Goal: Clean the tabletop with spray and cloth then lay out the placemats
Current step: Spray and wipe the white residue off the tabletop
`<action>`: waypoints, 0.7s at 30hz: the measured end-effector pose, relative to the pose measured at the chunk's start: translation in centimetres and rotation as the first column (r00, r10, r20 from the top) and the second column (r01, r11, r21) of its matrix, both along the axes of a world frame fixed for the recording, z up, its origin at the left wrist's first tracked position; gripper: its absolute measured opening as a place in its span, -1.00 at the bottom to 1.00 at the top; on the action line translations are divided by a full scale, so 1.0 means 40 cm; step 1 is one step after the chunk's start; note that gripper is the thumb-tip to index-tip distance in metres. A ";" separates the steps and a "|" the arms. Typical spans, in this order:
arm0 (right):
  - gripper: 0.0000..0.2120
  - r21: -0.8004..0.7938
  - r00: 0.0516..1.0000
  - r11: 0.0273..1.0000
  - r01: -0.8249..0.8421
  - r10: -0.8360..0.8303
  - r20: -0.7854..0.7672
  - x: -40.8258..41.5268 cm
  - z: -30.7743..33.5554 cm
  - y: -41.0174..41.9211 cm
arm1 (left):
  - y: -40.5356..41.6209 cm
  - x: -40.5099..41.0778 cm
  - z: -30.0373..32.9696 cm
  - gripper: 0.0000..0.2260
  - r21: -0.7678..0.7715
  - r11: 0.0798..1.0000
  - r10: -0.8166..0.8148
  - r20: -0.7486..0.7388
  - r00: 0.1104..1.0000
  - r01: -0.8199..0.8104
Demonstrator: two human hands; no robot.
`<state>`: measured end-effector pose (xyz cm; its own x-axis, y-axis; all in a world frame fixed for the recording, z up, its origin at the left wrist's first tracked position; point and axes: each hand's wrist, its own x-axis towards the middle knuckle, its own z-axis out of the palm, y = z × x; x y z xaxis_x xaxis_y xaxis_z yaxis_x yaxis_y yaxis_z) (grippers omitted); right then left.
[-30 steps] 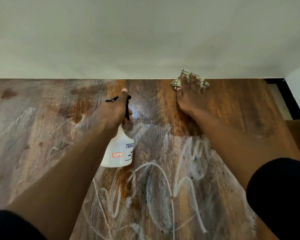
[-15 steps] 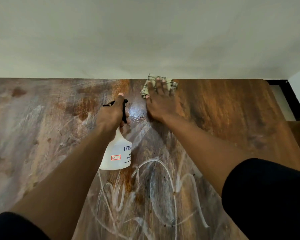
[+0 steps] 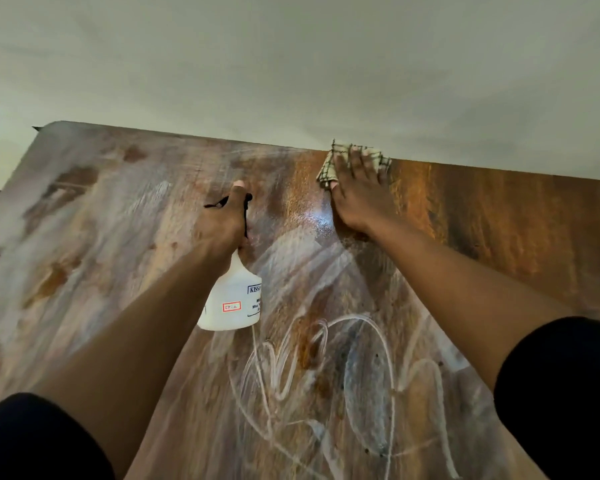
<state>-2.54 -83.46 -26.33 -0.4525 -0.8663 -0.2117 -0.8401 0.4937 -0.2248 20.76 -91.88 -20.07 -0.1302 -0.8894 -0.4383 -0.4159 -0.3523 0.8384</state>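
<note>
Two hands are working across the surface (image 3: pixel 84 237) as I am watching from the head view. At the far left, the wood is showing a hazy, whitish film with dull rust-brown blotches, and that stretch is looking unwiped to me. Moving right, the left hand (image 3: pixel 222 223) is gripping the neck of the spray bottle (image 3: pixel 232 299), fingers wrapped round it and the index finger lying along the black trigger; the bottle is a white, slightly translucent plastic cone with a printed label, hanging base toward me and nozzle pointing away toward the far edge. Below it, looping white scribbles are crossing the near part of the wood.

Just right of the nozzle, a wet glossy patch (image 3: pixel 312 216) is catching the light. Right of that, the right hand (image 3: pixel 357 192) is pressing flat, fingers spread, on the cloth (image 3: pixel 329 168), a soft, bunched, cream rag with a dark check, which is lying against the far edge beside the wall (image 3: pixel 291 64). Further right the wood is looking clean, a warm orange-brown grain.

The relation that matters, I am judging, is this: the hazy film is lying to the left of the cloth, and the right hand is the one on it, so the wipe is likely needing to travel leftward along the far edge, past the wet patch. No placemats are showing.
</note>
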 end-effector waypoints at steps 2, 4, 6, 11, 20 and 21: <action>-0.35 -0.002 0.999 0.999 0.045 -0.045 -0.002 0.017 -0.003 -0.015 | -0.023 0.030 0.002 -0.63 0.005 1.000 0.015 -0.035 0.999 -0.015; -0.36 -0.022 1.000 1.000 0.015 -0.016 -0.017 0.049 -0.001 -0.031 | -0.044 0.052 0.002 -0.64 0.009 1.000 0.022 -0.055 0.998 -0.021; -0.37 -0.023 0.990 0.990 -0.138 0.138 -0.019 0.101 0.007 -0.044 | -0.067 0.066 -0.003 -0.64 -0.006 0.999 0.050 -0.056 0.997 -0.050; -0.41 -0.052 0.869 0.867 -0.495 0.494 -0.031 0.233 -0.003 -0.045 | -0.121 0.081 -0.006 -0.62 -0.032 0.991 0.127 0.015 0.992 -0.127; -0.39 -0.032 0.999 0.999 0.038 -0.039 -0.009 0.138 0.018 -0.172 | -0.138 0.115 0.002 -0.68 -0.015 1.000 -0.025 -0.068 0.997 0.024; -0.38 -0.036 0.998 0.997 0.065 -0.066 -0.006 0.153 0.021 -0.190 | -0.138 0.121 0.002 -0.69 -0.012 1.000 -0.014 -0.065 0.998 0.014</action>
<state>3.58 -91.04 -25.50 -0.5100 -0.8417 -0.1773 -0.8079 0.5395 -0.2372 25.62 -97.42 -20.01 -0.1707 -0.8922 -0.4183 -0.3650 -0.3371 0.8679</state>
